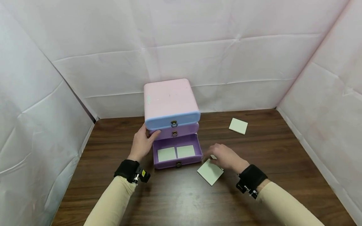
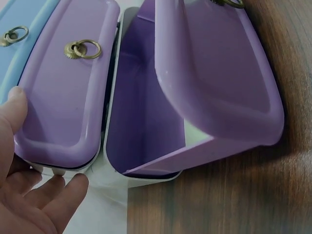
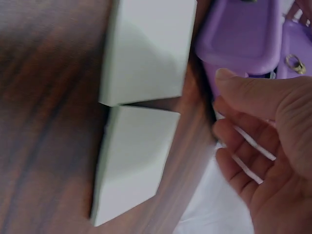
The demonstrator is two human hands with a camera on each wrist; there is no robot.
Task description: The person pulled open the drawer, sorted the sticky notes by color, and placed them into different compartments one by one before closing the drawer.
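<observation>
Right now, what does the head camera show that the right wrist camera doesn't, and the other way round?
Only the head view shows the left hand resting against the side of the drawer unit, two pale square pads lying inside the open bottom drawer, and a lone pad farther back on the table. Only the right wrist view shows two pads lying edge to edge, and the right hand's open palm. Both show the right hand, the pad beside it, the purple drawers and the wooden table.

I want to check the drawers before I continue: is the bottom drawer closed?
No, the bottom drawer is pulled out, and two pale pads lie side by side inside it.
</observation>
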